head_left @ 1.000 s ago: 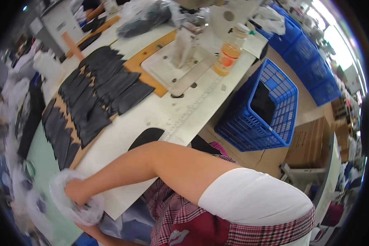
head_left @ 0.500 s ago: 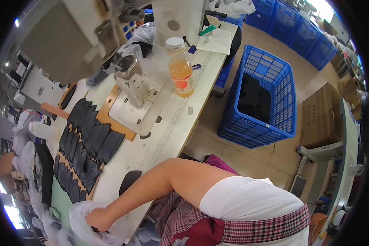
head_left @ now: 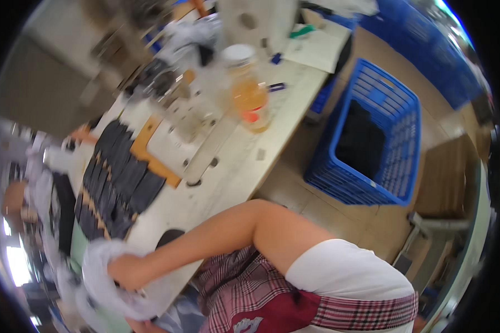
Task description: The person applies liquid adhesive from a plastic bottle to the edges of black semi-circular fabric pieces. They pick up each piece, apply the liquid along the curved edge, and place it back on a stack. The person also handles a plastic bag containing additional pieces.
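My right arm reaches across the front of the sewing machine table [head_left: 233, 180] to a clear plastic bag [head_left: 97, 263] at the lower left. My right hand [head_left: 126, 272] is at the bag's mouth, its fingers blurred and mostly hidden. Low at the picture's edge, part of my left hand [head_left: 144, 326] shows beside the bag; its fingers are not visible. Just beyond the bag, dark fabric pieces [head_left: 116, 177] lie in overlapping rows on the table, left of the sewing machine's metal plate [head_left: 175, 147].
A lidded jar of amber liquid [head_left: 249, 97] stands right of the machine. On the floor to the right is a blue plastic crate [head_left: 322, 180] with dark pieces inside. A cardboard box [head_left: 443, 177] sits beyond it. White paper [head_left: 316, 50] lies at the table's far end.
The view has shifted and blurred. My right hand has moved slightly further into the plastic bag, and part of my left hand has appeared at the lower edge.
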A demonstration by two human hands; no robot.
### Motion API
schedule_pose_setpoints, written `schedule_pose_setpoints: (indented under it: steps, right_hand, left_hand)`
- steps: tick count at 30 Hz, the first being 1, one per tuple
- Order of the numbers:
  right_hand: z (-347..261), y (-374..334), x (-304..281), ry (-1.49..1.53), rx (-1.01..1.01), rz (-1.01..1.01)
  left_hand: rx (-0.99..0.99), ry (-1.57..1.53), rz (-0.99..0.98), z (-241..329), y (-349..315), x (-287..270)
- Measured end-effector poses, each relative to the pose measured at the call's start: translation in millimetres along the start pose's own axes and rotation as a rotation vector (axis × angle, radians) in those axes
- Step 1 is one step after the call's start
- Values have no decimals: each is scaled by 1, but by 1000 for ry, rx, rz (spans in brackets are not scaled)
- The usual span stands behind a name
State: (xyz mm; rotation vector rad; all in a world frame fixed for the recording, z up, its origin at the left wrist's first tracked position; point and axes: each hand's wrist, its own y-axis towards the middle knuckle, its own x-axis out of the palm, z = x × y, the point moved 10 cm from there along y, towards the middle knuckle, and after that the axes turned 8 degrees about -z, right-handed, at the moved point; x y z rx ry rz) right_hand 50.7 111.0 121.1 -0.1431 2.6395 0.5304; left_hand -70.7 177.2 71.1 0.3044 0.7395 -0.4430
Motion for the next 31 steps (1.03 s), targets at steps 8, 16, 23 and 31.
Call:
schedule_pose_setpoints:
  steps: [8, 16, 23, 31]
  right_hand:
    - [18, -24, -13, 4, 87, -48]
    - [0, -29, -27, 115, 33, 25]
    - [-10, -31, -6, 63, -67, 64]
    - [-72, -43, 27, 1306, 24, -404]
  left_hand:
    - [-472, -836, 135, -80, -61, -11]
    - [-229, -1192, -79, -22, -54, 27]
    - [-192, -1050, 185, -52, -50, -12]
    - [-166, -987, 303, -138, -65, -97]
